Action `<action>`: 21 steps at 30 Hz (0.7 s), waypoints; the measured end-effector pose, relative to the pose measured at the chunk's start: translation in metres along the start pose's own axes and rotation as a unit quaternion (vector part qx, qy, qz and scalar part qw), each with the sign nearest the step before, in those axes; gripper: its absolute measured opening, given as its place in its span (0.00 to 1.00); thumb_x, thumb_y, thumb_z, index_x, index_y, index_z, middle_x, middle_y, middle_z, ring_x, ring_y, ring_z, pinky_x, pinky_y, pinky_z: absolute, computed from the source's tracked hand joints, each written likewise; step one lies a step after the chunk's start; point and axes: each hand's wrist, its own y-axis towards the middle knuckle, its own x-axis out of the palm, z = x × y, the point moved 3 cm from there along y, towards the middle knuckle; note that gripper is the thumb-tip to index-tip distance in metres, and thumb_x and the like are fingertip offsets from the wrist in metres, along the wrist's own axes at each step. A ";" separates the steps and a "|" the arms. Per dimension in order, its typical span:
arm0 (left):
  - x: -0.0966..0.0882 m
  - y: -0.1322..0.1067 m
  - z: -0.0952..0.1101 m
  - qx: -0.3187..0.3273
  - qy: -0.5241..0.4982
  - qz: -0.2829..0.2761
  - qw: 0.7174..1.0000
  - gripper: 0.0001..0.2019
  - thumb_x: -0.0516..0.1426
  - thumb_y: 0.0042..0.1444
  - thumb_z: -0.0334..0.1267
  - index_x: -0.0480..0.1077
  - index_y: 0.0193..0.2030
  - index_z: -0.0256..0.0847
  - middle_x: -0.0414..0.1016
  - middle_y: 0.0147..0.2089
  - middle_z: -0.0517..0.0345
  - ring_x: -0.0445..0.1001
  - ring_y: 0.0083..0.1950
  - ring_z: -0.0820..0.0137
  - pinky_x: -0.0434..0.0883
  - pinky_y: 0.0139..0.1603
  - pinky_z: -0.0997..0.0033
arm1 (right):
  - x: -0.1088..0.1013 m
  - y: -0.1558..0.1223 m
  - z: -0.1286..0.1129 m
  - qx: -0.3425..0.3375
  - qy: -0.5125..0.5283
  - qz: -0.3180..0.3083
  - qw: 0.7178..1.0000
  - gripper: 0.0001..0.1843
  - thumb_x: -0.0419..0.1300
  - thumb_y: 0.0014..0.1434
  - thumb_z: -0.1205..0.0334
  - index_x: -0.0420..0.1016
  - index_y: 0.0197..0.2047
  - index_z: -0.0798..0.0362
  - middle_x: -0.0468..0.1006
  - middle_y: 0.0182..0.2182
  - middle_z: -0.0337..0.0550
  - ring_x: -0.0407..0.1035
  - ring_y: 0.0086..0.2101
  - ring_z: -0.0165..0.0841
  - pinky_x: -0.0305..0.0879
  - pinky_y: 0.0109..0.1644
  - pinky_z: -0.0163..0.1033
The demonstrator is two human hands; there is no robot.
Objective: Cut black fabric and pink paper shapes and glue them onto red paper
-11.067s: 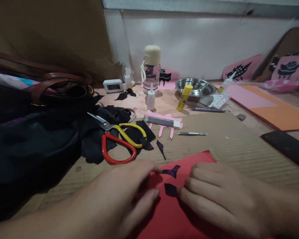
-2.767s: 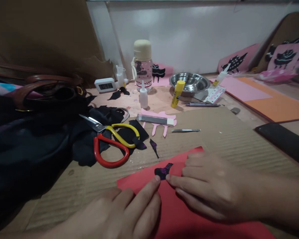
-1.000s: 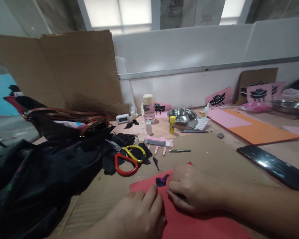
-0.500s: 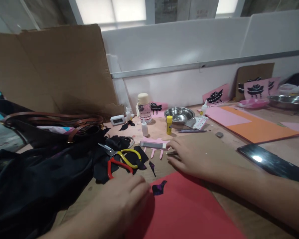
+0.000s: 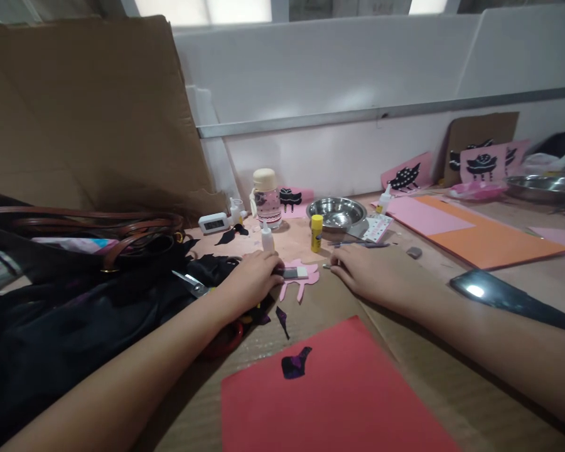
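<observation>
My left hand [image 5: 258, 276] reaches across the scissors, its fingers closed around the left end of a slim grey case with a white end [image 5: 295, 272]. Under that case lies a pink paper cutout [image 5: 313, 275] with leg-like strips. In my right hand [image 5: 365, 270] is a thin pen-like thing [image 5: 327, 266]; only its metallic tip shows. A small black-and-purple scrap [image 5: 296, 363] rests on the red sheet [image 5: 348, 402] in front of me. Another dark scrap [image 5: 282, 322] lies on the cardboard. My left forearm partly hides the scissors [image 5: 191, 283].
A glue bottle [image 5: 267, 239], a yellow glue stick [image 5: 316, 234] and a steel bowl [image 5: 336, 215] stand behind my hands. A black bag [image 5: 136, 257] and dark cloth [image 5: 51, 351] fill the left. At right are a phone [image 5: 513, 301] and orange paper [image 5: 499, 242].
My left hand has moved forward from the red sheet's edge to the grey case, uncovering the sheet's left corner. My right hand has shifted slightly right, away from the case. The view has tilted down a little.
</observation>
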 end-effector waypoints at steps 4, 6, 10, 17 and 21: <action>-0.013 -0.003 -0.035 -0.096 0.046 0.017 0.994 0.12 0.55 0.68 0.36 0.73 0.54 0.34 0.77 0.52 0.42 0.74 0.57 0.55 0.70 0.59 0.56 | -0.001 0.004 -0.003 0.037 -0.023 -0.012 0.999 0.10 0.53 0.69 0.61 0.75 0.47 0.53 0.81 0.45 0.52 0.75 0.40 0.44 0.68 0.38 0.43; -0.020 -0.005 -0.055 -0.150 0.073 0.008 0.986 0.12 0.56 0.67 0.37 0.74 0.51 0.32 0.77 0.50 0.41 0.75 0.55 0.52 0.71 0.58 0.51 | -0.003 0.004 -0.009 0.044 -0.021 -0.014 0.999 0.13 0.53 0.70 0.58 0.75 0.50 0.53 0.81 0.48 0.53 0.76 0.42 0.46 0.69 0.41 0.45; -0.022 -0.009 -0.079 -0.203 0.095 -0.048 0.973 0.14 0.59 0.67 0.42 0.72 0.55 0.38 0.75 0.55 0.48 0.76 0.53 0.60 0.75 0.54 0.51 | -0.004 0.002 -0.020 0.014 0.009 -0.036 0.999 0.14 0.53 0.70 0.55 0.77 0.49 0.51 0.83 0.45 0.50 0.77 0.42 0.47 0.70 0.44 0.49; -0.019 -0.012 -0.078 -0.201 0.076 -0.083 0.973 0.15 0.59 0.67 0.44 0.71 0.56 0.39 0.74 0.57 0.48 0.76 0.53 0.60 0.76 0.53 0.52 | 0.028 0.007 -0.012 -0.054 0.117 -0.049 0.990 0.28 0.56 0.69 0.52 0.66 0.68 0.55 0.72 0.64 0.55 0.67 0.60 0.47 0.65 0.62 0.52; -0.019 -0.009 -0.074 -0.196 0.050 -0.051 0.978 0.14 0.59 0.67 0.44 0.73 0.53 0.38 0.76 0.54 0.49 0.76 0.53 0.61 0.75 0.54 0.52 | 0.044 0.014 -0.004 -0.059 0.165 -0.044 0.984 0.27 0.56 0.70 0.50 0.67 0.67 0.52 0.73 0.63 0.53 0.68 0.59 0.46 0.65 0.62 0.52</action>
